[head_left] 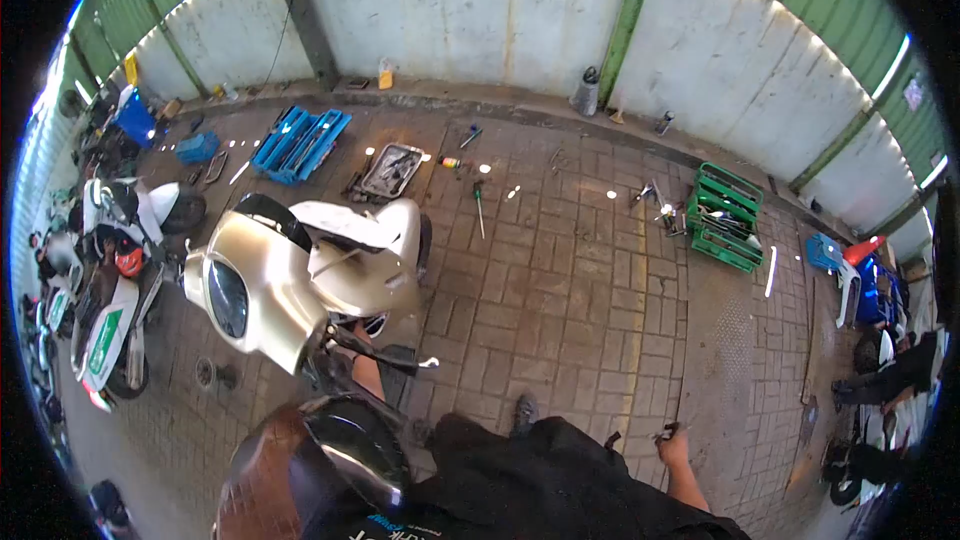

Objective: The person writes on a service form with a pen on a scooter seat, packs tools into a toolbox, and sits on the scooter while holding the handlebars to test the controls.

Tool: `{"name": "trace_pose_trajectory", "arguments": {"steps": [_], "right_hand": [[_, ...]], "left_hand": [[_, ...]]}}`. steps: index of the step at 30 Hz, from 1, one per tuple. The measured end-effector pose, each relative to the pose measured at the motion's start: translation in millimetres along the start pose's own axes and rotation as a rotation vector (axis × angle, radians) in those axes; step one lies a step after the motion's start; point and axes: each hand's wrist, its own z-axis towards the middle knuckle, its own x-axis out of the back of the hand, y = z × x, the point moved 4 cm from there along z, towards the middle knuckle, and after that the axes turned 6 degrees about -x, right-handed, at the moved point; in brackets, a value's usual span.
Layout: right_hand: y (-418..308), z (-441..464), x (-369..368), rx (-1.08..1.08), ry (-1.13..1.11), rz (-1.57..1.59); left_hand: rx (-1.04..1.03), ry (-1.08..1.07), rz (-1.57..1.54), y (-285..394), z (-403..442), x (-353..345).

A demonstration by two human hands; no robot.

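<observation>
A beige scooter (275,285) stands at my left, with its dark seat (345,445) close to my body. My left hand (352,337) reaches in beside the handlebar, near the black brake lever and grip (395,355); the fingers are mostly hidden there. Out to my right, my right hand (674,446) is closed around a small dark object (665,432), too small to name. It is held away from the scooter, over the brick floor.
A green toolbox (725,215) full of tools sits at right, with loose tools (660,205) beside it. At back left are a blue toolbox (297,143) and a metal tray (393,171). A screwdriver (480,208) lies on the bricks. Motorbikes (115,330) line the left side.
</observation>
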Motion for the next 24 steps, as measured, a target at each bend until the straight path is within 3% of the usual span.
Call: {"name": "trace_pose_trajectory", "arguments": {"steps": [2, 3, 5, 6, 9, 11, 13, 15, 18, 21, 24], "right_hand": [[-6.4, 25.3, 32.9, -0.125, 0.006, 0.091], [1.2, 34.8, 33.7, -0.121, -0.011, 0.086], [2.2, 75.1, 38.3, -0.01, 0.17, 0.21], [4.6, 98.4, 26.4, -0.072, 0.066, 0.411], [-41.3, 156.5, -10.1, -0.196, -0.097, 0.521], [-99.2, 202.5, -58.2, -0.052, -0.318, 0.727], [-255.1, 182.7, -12.6, 0.757, -0.256, -0.007], [-344.6, 207.8, -28.2, 0.502, -0.504, 0.008], [-442.0, 262.6, -58.2, 0.498, -0.517, -0.302], [-499.0, 283.4, -47.4, 0.595, -0.522, -0.074], [-541.2, 324.6, -24.4, 0.582, -0.362, 0.147]], "left_hand": [[0.05, 0.041, 0.007, -5.4, -14.8, -0.6], [0.067, 0.057, 0.005, -6.3, -20.4, -2.3], [0.081, 0.102, -0.024, 8.6, -11.4, -6.8], [0.086, 0.134, -0.042, 17.8, -1.1, -9.1], [0.104, 0.225, -0.076, 23.3, 7.0, -12.4], [0.168, 0.256, -0.049, -1.0, -11.2, -22.3], [0.273, 0.237, 0.012, -37.0, -50.1, -37.9], [0.418, 0.151, 0.092, -72.1, -98.4, -63.0], [0.614, -0.105, 0.185, -86.1, -153.8, -111.4], [0.645, -0.351, 0.201, -57.4, -162.2, -159.5], [0.54, -0.481, 0.163, -7.3, -117.5, -193.7]]}}
